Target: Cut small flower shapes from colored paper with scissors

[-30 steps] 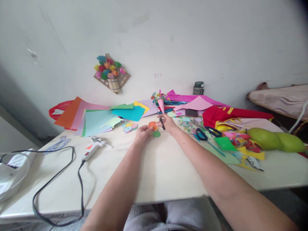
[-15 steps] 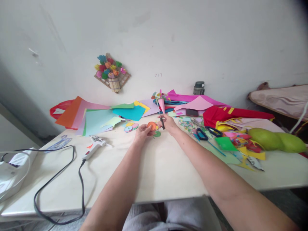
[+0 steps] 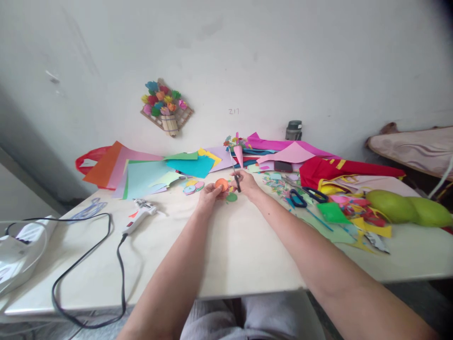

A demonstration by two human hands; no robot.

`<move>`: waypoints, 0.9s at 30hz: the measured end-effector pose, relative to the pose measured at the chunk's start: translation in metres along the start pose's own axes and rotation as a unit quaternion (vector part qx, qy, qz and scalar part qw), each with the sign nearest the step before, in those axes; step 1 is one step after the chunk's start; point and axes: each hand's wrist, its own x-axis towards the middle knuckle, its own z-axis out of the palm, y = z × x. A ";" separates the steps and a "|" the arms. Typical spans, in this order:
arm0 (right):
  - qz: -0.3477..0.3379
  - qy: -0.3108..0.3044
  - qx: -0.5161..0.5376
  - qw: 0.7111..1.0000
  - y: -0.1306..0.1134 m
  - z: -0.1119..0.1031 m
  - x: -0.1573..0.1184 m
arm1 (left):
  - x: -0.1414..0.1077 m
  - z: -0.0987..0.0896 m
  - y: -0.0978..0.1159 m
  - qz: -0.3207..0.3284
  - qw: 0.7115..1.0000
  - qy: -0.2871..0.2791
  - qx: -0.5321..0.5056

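Note:
My left hand pinches an orange paper disc between thumb and fingers above the table. To its right, my right hand is closed around a thin metal tool with a black handle. The tool's long shaft points up and away; its exact kind is unclear. Its handle is close to the disc, but whether they touch is hard to see. Beneath the hands lies a green paper disc. Several pastel paper discs are left of my left hand. Beyond the tool is a pink paper cone with small flowers.
A glue gun with a black cord lies left, near a power strip. Coloured paper sheets line the back. Scissors, paper scraps, a red cloth and a green rounded object lie right.
The view has shifted slightly. Both hands stay nearly in place, still holding the orange disc and the black-handled tool; the disc's tilt looks slightly different.

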 end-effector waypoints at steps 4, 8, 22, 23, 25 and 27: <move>0.008 -0.032 -0.025 0.999 0.002 -0.006 0.001 | 0.003 -0.003 -0.001 0.006 0.999 0.018 -0.040; 0.018 -0.090 -0.066 0.994 0.001 -0.012 -0.001 | 0.007 -0.008 -0.003 0.016 0.998 0.026 -0.063; 0.046 -0.216 -0.163 0.962 0.005 -0.017 -0.003 | 0.006 -0.013 -0.001 0.016 0.992 0.029 -0.120; 0.043 -0.224 -0.168 0.959 0.006 -0.017 -0.002 | 0.006 -0.013 -0.001 0.016 0.992 0.032 -0.121; 0.036 -0.237 -0.177 0.955 0.007 -0.018 -0.002 | 0.006 -0.013 -0.001 0.014 0.992 0.038 -0.120; 0.032 -0.246 -0.186 0.951 0.007 -0.019 -0.001 | 0.006 -0.013 -0.001 0.012 0.992 0.040 -0.119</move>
